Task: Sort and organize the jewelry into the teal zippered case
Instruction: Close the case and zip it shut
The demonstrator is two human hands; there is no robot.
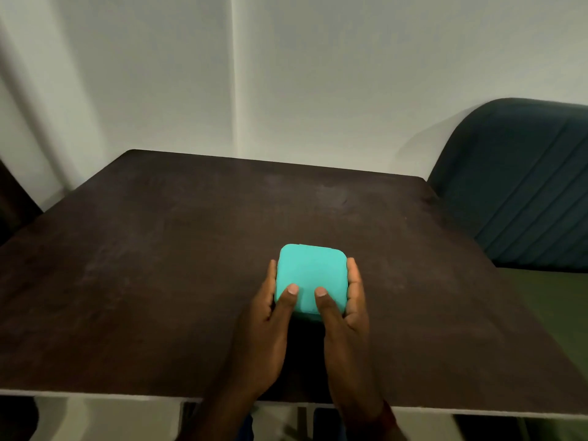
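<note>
A small square teal zippered case (311, 272) with rounded corners lies closed on the dark brown table (159, 265), a little right of centre and toward the near edge. My left hand (265, 326) cups its left side, thumb resting on the lid. My right hand (345, 316) cups its right side, thumb also on the lid. Both hands hold the case between them. No jewelry is in sight.
A dark teal padded chair (521, 186) stands at the table's right side. A white wall (286, 74) rises behind the far edge. The table's near edge runs just below my wrists.
</note>
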